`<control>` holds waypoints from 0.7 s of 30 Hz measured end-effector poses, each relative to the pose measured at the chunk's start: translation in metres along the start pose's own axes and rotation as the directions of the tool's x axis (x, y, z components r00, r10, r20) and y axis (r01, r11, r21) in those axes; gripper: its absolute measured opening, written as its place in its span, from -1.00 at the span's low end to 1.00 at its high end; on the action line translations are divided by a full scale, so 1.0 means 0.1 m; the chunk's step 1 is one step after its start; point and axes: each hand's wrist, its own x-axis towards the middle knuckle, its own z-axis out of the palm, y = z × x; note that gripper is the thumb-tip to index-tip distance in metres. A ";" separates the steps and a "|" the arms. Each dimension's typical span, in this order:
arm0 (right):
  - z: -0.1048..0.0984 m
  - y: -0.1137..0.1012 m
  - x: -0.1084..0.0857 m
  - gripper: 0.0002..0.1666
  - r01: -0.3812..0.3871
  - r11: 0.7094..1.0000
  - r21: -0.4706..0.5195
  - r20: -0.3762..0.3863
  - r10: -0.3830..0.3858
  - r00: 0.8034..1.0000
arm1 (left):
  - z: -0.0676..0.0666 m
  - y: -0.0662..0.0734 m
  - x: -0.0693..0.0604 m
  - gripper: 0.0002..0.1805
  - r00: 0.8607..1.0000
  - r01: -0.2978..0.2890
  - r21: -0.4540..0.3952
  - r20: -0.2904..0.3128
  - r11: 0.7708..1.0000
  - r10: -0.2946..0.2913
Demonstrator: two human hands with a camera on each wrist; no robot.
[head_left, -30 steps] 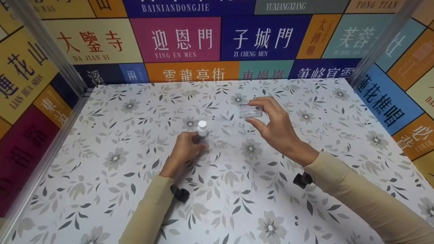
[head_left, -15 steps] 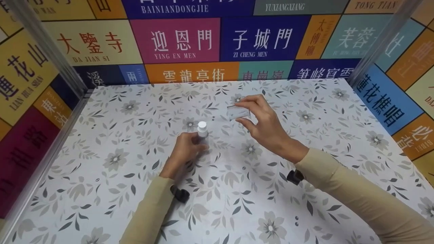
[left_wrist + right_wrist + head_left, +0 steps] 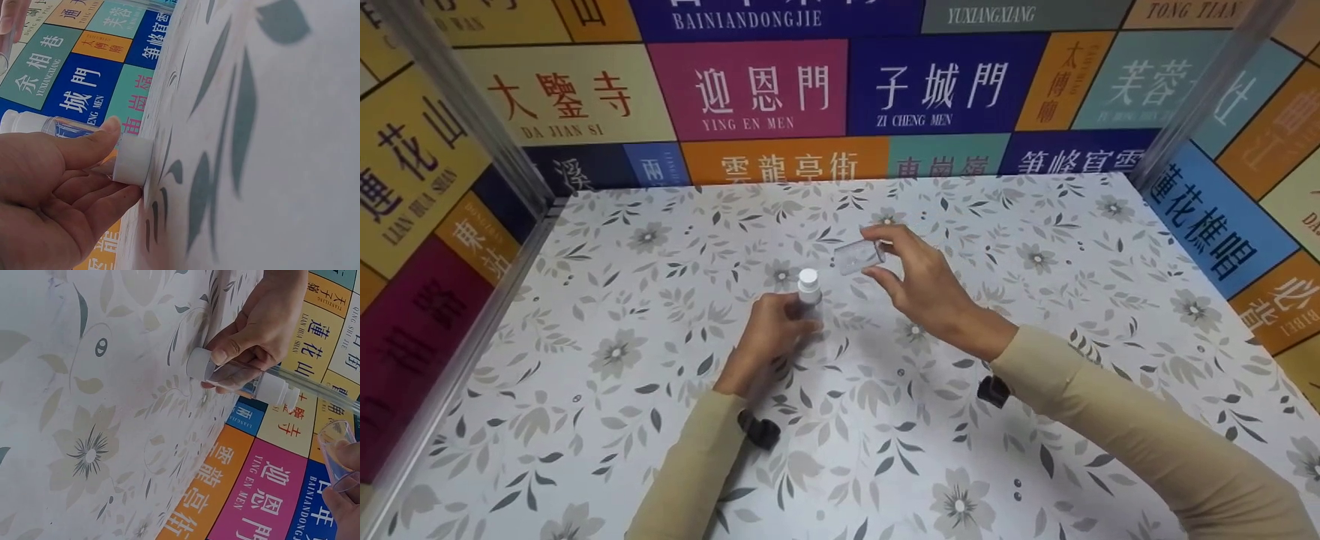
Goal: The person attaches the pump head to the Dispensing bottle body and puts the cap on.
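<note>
A small clear bottle with a white pump top (image 3: 808, 280) stands upright on the table, left of centre. My left hand (image 3: 769, 326) grips its body; in the left wrist view the thumb and fingers wrap the clear middle, and the white base (image 3: 134, 160) meets the tabletop. To the upper right, my right hand (image 3: 934, 289) pinches a clear, hollow cap (image 3: 855, 257) between thumb and fingers. The cap lies tilted on its side in the air, close to the bottle's top but apart from it. The right wrist view shows the cap (image 3: 333, 447) beyond the pump top (image 3: 278, 391).
The table's white cover (image 3: 645, 442) has a grey flower and leaf print. Colourful lettered panels (image 3: 765, 86) rise behind it and on both sides. Transparent edge strips stand at the left and right back corners. Each wrist wears a black camera mount (image 3: 759, 430).
My right hand has moved left with the clear cap, nearer the bottle, and the cap has tilted. The left hand and bottle have stayed in place.
</note>
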 end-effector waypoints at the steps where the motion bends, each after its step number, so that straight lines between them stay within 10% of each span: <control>1: 0.01 0.00 0.01 -0.52 0.005 1.000 -0.001 0.000 -0.005 1.000 | 0.00 0.00 0.00 -0.66 1.000 -0.004 0.002 0.000 1.000 0.004; 21: 0.20 -0.03 0.12 -0.59 0.069 0.997 -0.036 0.015 -0.068 0.998 | 0.00 0.00 0.01 -0.72 0.999 -0.032 0.044 -0.004 0.999 0.032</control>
